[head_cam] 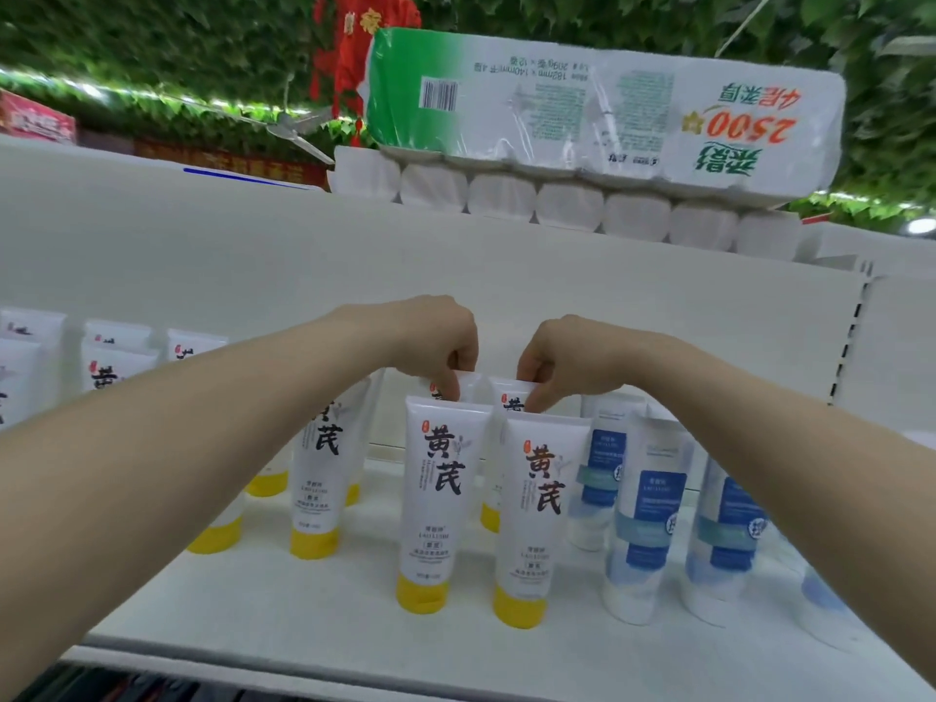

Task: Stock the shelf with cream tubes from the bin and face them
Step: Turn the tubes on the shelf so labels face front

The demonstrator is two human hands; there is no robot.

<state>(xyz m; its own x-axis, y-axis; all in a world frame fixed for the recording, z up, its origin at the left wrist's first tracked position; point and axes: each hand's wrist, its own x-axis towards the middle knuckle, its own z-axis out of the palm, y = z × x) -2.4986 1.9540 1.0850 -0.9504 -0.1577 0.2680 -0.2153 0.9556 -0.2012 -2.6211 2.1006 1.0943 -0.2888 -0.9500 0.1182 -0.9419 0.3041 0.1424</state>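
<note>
White cream tubes with yellow caps stand cap-down on the white shelf [314, 625]. Two front tubes, a left one [439, 504] and a right one [534, 519], face me with black characters. My left hand [435, 342] pinches the top edge of a tube [468, 385] standing right behind the left front tube. My right hand [562, 357] pinches the top of the tube [509, 395] behind the right front tube. More yellow-capped tubes [319, 478] stand further left, partly hidden by my left forearm. The bin is out of sight.
White tubes with blue labels [643, 529] stand just right of the yellow-capped ones. A large pack of toilet paper rolls [582, 129] lies on the shelf top above. The shelf's back panel [253, 255] is plain white. Green leaf decoration covers the ceiling.
</note>
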